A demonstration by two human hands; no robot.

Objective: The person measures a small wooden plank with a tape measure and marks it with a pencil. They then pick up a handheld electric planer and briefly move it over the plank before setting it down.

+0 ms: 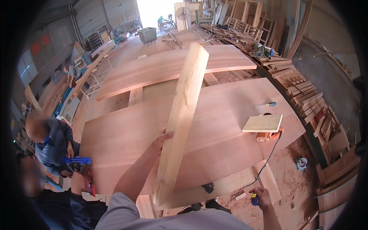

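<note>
My left hand [160, 143] is closed on a long, pale wooden beam [183, 103], held tilted above the table-like panel. The beam's far end rises over the gap between two large panels, and its near end comes down close to my body. My right hand [263, 197], low at the right beyond the panel's near edge, is wrapped round a small blue and yellow tape measure [255, 199]. Under the beam lies a wide, reddish wooden panel [122, 134]. On its right part rest an orange corded power tool [264, 137] with a pale board [262, 123] on it, and a screwdriver [270, 104].
A second large panel [153, 71] lies farther off on timber supports. Two people stand at the left edge, near a blue clamp [79, 160] and a red clamp [89, 188]. Scrap timber [301, 90] is stacked along the right. A power cord [264, 166] hangs over the near edge.
</note>
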